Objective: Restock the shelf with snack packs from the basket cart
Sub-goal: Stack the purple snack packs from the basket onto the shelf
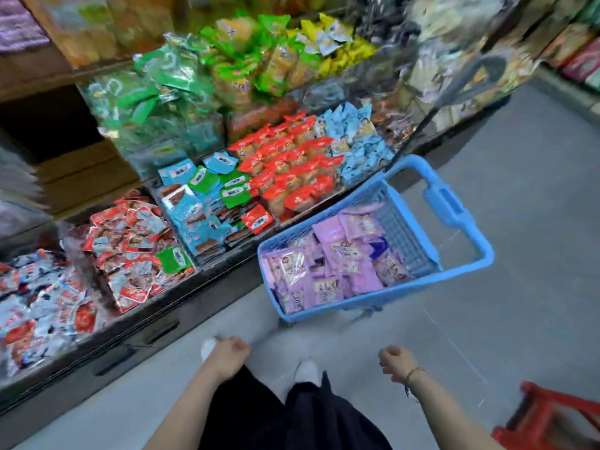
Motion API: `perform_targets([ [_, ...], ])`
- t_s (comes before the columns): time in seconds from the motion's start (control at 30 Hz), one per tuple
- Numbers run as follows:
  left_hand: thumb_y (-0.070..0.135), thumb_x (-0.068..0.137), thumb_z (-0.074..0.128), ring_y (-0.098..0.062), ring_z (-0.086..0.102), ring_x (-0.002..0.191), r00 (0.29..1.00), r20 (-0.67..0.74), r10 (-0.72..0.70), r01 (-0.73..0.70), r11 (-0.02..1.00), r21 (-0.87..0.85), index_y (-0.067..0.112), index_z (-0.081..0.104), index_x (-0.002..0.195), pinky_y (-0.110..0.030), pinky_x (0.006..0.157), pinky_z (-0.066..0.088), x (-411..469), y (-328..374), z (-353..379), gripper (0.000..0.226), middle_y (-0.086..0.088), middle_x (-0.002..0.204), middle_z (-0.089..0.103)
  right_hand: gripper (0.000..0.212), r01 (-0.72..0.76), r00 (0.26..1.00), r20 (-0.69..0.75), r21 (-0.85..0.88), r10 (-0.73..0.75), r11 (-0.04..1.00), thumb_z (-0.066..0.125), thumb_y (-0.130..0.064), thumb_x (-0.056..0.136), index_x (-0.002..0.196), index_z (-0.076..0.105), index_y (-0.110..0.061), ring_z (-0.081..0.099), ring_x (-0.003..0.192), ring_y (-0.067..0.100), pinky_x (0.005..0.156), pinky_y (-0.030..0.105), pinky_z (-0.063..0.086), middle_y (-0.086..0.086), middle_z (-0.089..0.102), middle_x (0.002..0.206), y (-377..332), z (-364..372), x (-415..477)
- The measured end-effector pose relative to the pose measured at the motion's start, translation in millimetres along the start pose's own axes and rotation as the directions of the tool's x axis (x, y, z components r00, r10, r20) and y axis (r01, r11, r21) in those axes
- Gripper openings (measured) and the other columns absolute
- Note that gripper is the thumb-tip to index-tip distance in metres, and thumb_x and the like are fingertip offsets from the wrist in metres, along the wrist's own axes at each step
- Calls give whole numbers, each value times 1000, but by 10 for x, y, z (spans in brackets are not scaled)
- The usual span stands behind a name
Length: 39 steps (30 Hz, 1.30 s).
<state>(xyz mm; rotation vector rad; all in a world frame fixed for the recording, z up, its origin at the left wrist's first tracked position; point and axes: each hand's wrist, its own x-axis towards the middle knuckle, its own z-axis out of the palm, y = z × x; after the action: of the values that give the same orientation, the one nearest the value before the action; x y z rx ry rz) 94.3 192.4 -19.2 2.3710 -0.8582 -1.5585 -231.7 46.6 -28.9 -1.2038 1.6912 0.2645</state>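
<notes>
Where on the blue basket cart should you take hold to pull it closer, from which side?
Grip the thickened middle of the handle bar on the blue basket cart, coming from the aisle side with the right hand. The bar loops clear beyond the basket's end; purple snack packs fill the inside and the shelf crowds the other side.

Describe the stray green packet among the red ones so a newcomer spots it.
Start at the blue plastic basket cart. Left of it, past the blue foil packs, a shelf bin holds red foil snack packs. At its near right corner lies one green foil packet, the only green there.
</notes>
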Motion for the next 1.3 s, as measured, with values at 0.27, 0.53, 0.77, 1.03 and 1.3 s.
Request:
perform_targets([
  [0.27, 17, 92, 55, -20, 55, 79, 998, 15, 68, -68, 998, -21, 14, 55, 85, -26, 69, 40, 43, 242, 88, 8, -4, 85, 60, 24, -47, 992, -92, 344, 83, 938, 46, -2, 92, 71, 46, -13, 37, 45, 12, 51, 17, 20, 7, 43, 63, 61, -331, -11],
  [0.53, 23, 93, 52, -19, 59, 74, 998, -15, 67, -68, 997, -40, 12, 55, 85, -23, 53, 37, 224, 362, -330, 14, -7, 87, 64, 21, 38, 991, -130, 468, 27, 883, 48, -7, 94, 74, 50, -13, 47, 57, 15, 55, 21, 31, 5, 50, 66, -354, -359, 9],
  [0.77, 28, 94, 54, -22, 59, 107, 996, -44, 79, -82, 995, -56, 13, 59, 117, -26, 88, 42, 464, 601, -461, 28, -9, 122, 62, 9, 134, 989, -115, 432, -93, 892, 43, -6, 95, 93, 53, -7, 49, 62, 18, 57, 25, 37, 8, 53, 77, -1050, -608, 210],
  [1.03, 39, 98, 48, -24, 19, 146, 996, -79, -43, 40, 998, -46, 5, 11, 152, -27, 115, 18, 722, 760, -3, 74, -12, 160, 14, 12, 10, 999, 36, 259, -20, 966, 47, -17, 94, 84, 49, -11, 50, 75, 24, 68, 35, 45, 7, 48, 76, -1608, -658, 1018],
  [1.3, 43, 97, 45, -28, 9, 148, 986, 24, -162, 163, 987, -19, 7, -4, 152, -30, 118, 13, 881, 897, 803, 82, -12, 161, -3, 27, -95, 988, 107, -146, 111, 985, 44, -29, 97, 87, 55, -6, 44, 57, 19, 62, 30, 46, 7, 44, 65, -1851, -476, 1733],
])
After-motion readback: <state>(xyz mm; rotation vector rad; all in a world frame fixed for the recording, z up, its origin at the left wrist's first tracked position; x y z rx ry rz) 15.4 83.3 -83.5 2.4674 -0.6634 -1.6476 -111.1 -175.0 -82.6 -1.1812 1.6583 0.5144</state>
